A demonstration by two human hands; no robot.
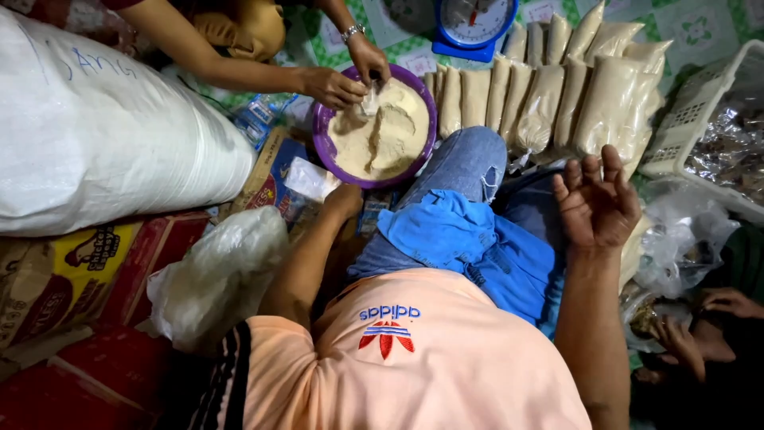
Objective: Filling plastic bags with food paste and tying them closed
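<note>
the left hand [344, 199] is resting at the near rim of the round purple plastic bowl [326, 143] of pale flour; its fingers are hidden, so their state cannot be told. the right hand [595, 203] is hovering palm-up, fingers spread and empty, beside the row of filled clear bags [549, 95]. another person's hands [350, 76] are scooping flour, so this looks like the bagging step; steadying the bowl likely matters next.

A green patterned floor mat [676, 20] covers the ground. Beside it to the left lies a large white sack [103, 151]. Red cartons [103, 374] sit below the sack.
</note>
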